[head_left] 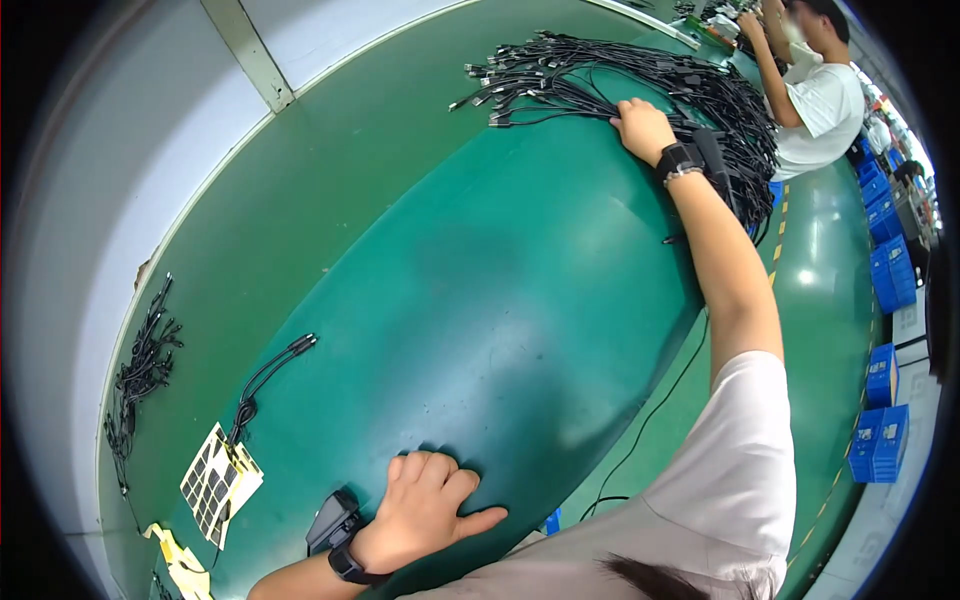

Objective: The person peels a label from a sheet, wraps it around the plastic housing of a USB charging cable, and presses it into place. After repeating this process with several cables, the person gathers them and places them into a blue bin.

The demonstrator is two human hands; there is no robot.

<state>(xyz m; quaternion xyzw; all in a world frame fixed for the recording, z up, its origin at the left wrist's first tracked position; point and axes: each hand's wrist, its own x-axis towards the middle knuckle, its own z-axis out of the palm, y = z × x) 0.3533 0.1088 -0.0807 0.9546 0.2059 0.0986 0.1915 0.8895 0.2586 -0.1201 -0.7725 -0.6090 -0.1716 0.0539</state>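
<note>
My right hand [643,130] reaches to the far right of the green mat [430,300]. Its fingers close over black USB cables [570,95] at the near side of a big pile; their exact number is hidden. The cables' metal plugs point left, and their looped lengths run down the mat's right edge. My left hand [425,505] rests on the near edge of the mat, holding nothing, thumb spread to the right and the other fingers slightly bent. Left of it lie a short bundle of black cables [262,380] and a yellowish sheet with dark labels [220,482].
More black cables [145,370] lie along the wall at the left. A yellow strip of paper [182,565] is at the lower left. Another person [815,90] works at the far right. Blue bins [880,440] line the floor beyond a yellow-striped line.
</note>
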